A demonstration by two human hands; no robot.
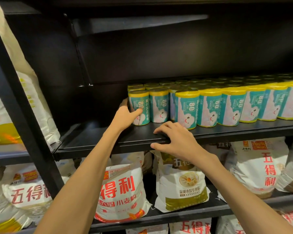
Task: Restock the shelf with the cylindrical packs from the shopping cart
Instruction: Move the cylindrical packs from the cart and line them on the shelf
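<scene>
We are in a shop aisle, facing a black metal shelf (98,137) of retail racking. On it stand rows of identical teal and yellow cylindrical packs (210,108), faced forward. Below the shelf lie stacked flour sacks (122,191) printed in red characters, and more sacks (24,98) lean left of it.

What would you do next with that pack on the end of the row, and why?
Probably let go and draw the left hand back. The end pack it grips already stands upright on the shelf, beside the other packs. The right hand only rests on the shelf edge, and bare shelf remains to the left for more.
</scene>
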